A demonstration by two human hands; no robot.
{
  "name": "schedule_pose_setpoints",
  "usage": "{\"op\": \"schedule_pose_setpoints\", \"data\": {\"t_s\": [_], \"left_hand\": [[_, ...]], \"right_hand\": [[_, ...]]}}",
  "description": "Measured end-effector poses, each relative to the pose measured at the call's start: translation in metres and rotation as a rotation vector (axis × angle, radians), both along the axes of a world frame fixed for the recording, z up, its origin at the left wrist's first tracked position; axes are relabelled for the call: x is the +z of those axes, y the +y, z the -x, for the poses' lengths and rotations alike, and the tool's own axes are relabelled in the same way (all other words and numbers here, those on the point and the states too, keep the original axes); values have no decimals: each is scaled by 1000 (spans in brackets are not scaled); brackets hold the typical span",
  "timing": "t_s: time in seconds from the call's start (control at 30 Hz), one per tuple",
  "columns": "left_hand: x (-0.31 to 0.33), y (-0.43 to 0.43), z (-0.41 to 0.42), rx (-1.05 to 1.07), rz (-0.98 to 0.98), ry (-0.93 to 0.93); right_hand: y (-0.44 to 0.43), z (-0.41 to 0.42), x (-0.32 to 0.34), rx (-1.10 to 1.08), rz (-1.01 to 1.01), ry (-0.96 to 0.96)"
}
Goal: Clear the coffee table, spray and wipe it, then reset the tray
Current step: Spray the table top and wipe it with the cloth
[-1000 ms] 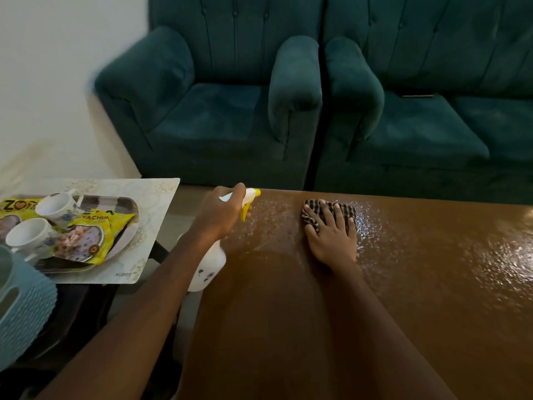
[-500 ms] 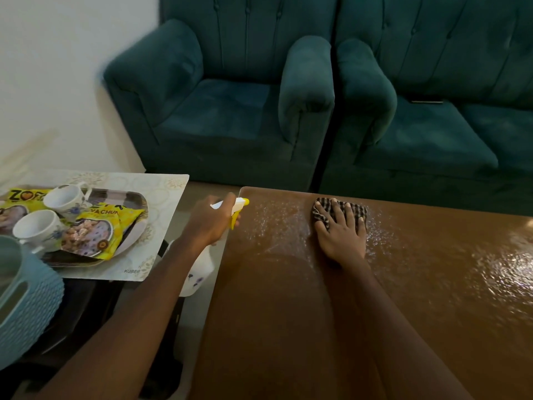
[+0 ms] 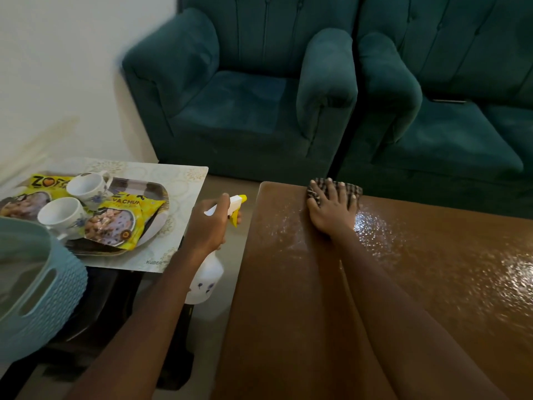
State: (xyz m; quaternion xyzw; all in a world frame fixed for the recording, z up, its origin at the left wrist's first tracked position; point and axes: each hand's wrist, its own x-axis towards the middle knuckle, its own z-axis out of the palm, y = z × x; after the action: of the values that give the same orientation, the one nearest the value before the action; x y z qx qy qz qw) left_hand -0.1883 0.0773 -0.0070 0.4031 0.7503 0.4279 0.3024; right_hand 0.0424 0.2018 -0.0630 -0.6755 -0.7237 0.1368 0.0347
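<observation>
Head view: the brown worktop (image 3: 403,284) is bare except for the checked cloth (image 3: 334,187), which lies at the far edge near the left corner. The right hand (image 3: 331,215) lies flat on it with fingers spread, so its grip is a press rather than a clench, likely to push the cloth's whole face through the wet. Droplets glisten beside that hand and to its right, so the wiping looks only partly done.

The left hand (image 3: 210,223) has its grip wrapped around the neck of the white spray bottle (image 3: 209,272), a finger by the yellow trigger. The bottle hangs off the worktop's left edge, over the gap, probably kept clear of the wiping path yet ready for another squirt.

On the side table to the left, the tray (image 3: 150,192) sits on a pale mat (image 3: 178,226), carrying two white cups (image 3: 62,215) and yellow snack packets (image 3: 112,223), seemingly parked there until the worktop dries. A light blue basket (image 3: 37,290) stands nearest the camera.
</observation>
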Motion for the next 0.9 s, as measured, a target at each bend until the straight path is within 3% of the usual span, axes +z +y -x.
{"op": "schedule_pose_setpoints", "data": {"t_s": [0.23, 0.63, 0.73, 0.9], "left_hand": [[-7, -21, 16, 118, -26, -104], [3, -36, 3, 72, -85, -135], [9, -38, -3, 55, -89, -155], [18, -45, -10, 66, -97, -95]], "right_hand": [[0, 89, -3, 289, -23, 33], [-107, 33, -9, 677, -60, 17], [-111, -9, -7, 615, -61, -22], [-68, -61, -7, 163, -51, -48]]}}
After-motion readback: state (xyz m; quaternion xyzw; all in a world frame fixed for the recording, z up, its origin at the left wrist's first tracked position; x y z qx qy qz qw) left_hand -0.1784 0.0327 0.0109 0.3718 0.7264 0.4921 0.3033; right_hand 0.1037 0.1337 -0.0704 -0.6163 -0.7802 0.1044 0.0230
